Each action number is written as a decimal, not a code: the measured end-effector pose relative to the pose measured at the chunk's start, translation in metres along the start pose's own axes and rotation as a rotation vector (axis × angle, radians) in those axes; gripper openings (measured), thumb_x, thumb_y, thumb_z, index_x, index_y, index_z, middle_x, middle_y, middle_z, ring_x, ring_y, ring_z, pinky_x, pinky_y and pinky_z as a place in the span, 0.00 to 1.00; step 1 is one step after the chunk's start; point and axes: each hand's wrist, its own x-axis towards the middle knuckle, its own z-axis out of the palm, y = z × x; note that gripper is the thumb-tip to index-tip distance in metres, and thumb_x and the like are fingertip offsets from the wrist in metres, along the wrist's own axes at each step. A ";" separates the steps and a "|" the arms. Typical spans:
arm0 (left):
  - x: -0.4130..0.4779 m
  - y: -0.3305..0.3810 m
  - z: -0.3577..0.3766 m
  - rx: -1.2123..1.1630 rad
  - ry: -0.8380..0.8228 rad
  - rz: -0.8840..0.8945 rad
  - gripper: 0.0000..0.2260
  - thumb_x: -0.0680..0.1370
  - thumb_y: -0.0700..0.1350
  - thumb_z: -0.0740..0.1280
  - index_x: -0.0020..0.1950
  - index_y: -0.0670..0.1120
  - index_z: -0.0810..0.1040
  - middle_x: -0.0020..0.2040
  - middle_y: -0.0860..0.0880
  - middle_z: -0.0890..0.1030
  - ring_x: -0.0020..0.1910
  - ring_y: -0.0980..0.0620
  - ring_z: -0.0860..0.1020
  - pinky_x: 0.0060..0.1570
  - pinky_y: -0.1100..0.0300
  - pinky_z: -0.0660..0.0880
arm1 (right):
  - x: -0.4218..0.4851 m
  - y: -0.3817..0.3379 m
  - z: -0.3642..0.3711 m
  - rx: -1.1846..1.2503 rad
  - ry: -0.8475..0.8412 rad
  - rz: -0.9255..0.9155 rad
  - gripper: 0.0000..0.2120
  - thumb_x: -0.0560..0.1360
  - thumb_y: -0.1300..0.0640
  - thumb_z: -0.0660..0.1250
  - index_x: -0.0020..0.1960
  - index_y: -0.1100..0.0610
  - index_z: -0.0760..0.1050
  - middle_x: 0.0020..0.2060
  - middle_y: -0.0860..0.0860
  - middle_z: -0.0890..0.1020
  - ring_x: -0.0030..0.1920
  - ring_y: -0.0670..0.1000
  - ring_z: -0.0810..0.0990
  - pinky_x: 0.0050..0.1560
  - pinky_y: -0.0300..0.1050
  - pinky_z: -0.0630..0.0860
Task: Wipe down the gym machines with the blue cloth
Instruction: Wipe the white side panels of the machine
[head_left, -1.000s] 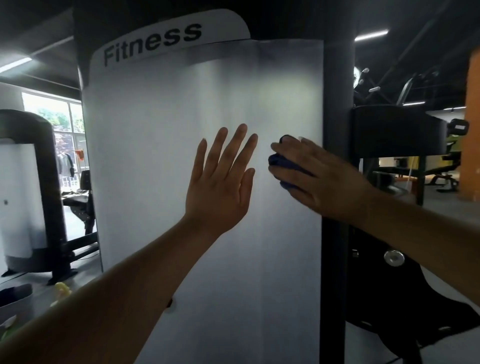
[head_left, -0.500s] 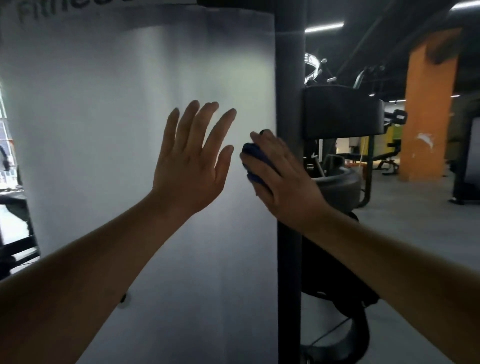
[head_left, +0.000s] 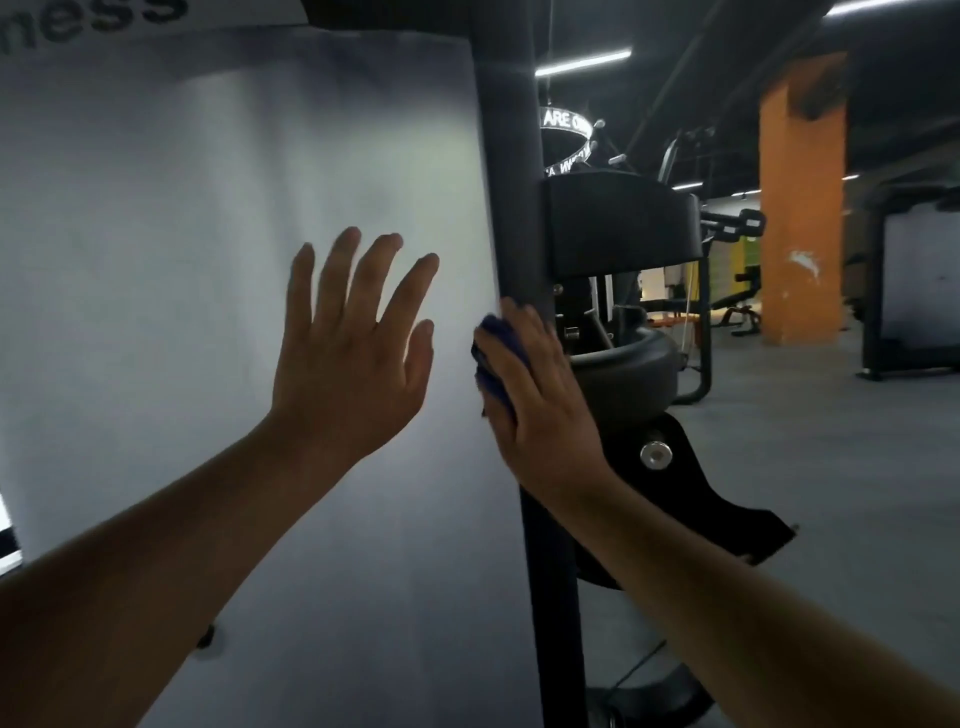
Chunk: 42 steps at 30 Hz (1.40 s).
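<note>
The white shroud panel of a gym machine fills the left of the head view, edged on its right by a black upright post. My left hand is spread flat against the panel with straight fingers. My right hand presses the blue cloth against the panel's right edge beside the post. Only a bunched part of the cloth shows beyond my fingers.
A black padded seat and arm assembly of the machine sits just right of the post. An orange pillar stands further back on the grey floor. More gym equipment is at the far right.
My right hand slid the cloth rightward and down the panel to its edge at the post. The view turned right and closer. My left hand stayed flat on the panel.
</note>
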 end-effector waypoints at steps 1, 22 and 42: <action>0.002 0.006 -0.001 -0.001 -0.006 0.040 0.27 0.90 0.58 0.52 0.88 0.49 0.60 0.87 0.41 0.61 0.87 0.36 0.58 0.83 0.32 0.53 | -0.015 0.002 0.003 0.009 -0.009 0.004 0.25 0.89 0.52 0.61 0.85 0.53 0.63 0.87 0.53 0.59 0.88 0.53 0.50 0.86 0.60 0.57; 0.031 0.032 0.016 0.092 -0.081 0.143 0.32 0.89 0.63 0.41 0.90 0.49 0.41 0.90 0.43 0.42 0.88 0.37 0.44 0.84 0.31 0.48 | 0.021 0.014 0.016 0.207 0.155 0.241 0.25 0.87 0.51 0.61 0.82 0.54 0.65 0.85 0.50 0.61 0.84 0.55 0.63 0.78 0.57 0.73; 0.034 0.034 0.012 0.155 -0.097 0.215 0.30 0.89 0.60 0.46 0.90 0.53 0.47 0.90 0.41 0.49 0.88 0.33 0.49 0.82 0.29 0.51 | -0.069 -0.009 0.034 0.324 0.163 0.418 0.28 0.88 0.51 0.62 0.86 0.48 0.60 0.87 0.44 0.54 0.86 0.52 0.59 0.77 0.60 0.74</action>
